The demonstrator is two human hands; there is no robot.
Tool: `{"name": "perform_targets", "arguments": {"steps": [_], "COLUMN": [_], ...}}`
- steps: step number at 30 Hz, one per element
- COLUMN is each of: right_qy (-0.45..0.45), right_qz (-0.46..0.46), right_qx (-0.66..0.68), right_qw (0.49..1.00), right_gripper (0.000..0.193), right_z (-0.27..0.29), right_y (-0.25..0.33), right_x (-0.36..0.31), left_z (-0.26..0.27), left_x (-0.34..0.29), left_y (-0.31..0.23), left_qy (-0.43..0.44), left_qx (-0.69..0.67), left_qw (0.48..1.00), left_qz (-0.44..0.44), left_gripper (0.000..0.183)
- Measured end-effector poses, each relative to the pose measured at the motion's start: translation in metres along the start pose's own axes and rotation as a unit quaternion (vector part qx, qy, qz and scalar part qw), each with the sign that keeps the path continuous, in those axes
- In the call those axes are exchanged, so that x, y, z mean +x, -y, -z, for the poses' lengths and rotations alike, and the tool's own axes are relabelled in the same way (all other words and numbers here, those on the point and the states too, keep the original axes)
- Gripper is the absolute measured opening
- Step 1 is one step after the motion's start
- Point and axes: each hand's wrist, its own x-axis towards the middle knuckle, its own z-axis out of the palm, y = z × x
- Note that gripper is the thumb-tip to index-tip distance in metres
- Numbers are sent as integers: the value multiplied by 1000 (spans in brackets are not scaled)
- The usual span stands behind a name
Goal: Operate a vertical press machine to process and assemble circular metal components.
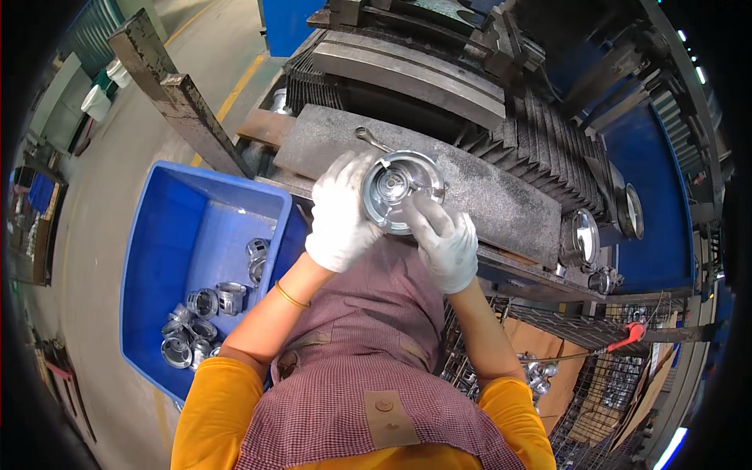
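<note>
A shiny round metal casting [394, 174], hollow with a ringed hub inside, is held up in front of my apron at the near edge of a grey metal plate [501, 205]. My left hand [337, 210], in a white glove, grips the casting by its left side. My right hand [448, 244], gloved too, has its fingers curled over the lower right rim, with the fingertips reaching inside. On the plate just behind the casting lies a ring-ended wrench [370, 138], part of its shaft hidden by the casting.
At my left stands a blue bin [160, 258] with several metal castings [202, 304] in it. Beyond the plate is a heavy steel block [407, 74] with pleated black covers [540, 149]. More round castings [580, 236] sit at the right, above a wire basket [603, 392] with a red-handled lever [627, 337].
</note>
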Motion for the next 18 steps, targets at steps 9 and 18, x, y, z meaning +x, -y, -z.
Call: {"name": "perform_targets", "arguments": {"steps": [9, 18], "right_qy": [-12, 0], "right_qz": [14, 11], "right_qx": [23, 35], "right_qw": [1000, 999], "right_gripper": [42, 43], "right_z": [-11, -18], "right_y": [3, 4], "right_x": [-8, -8], "left_z": [7, 3], "left_x": [-10, -18], "left_y": [0, 8], "left_qy": [-32, -6], "left_qx": [14, 5], "left_qw": [999, 1000], "left_qz": [5, 25], "left_gripper": [60, 67]}}
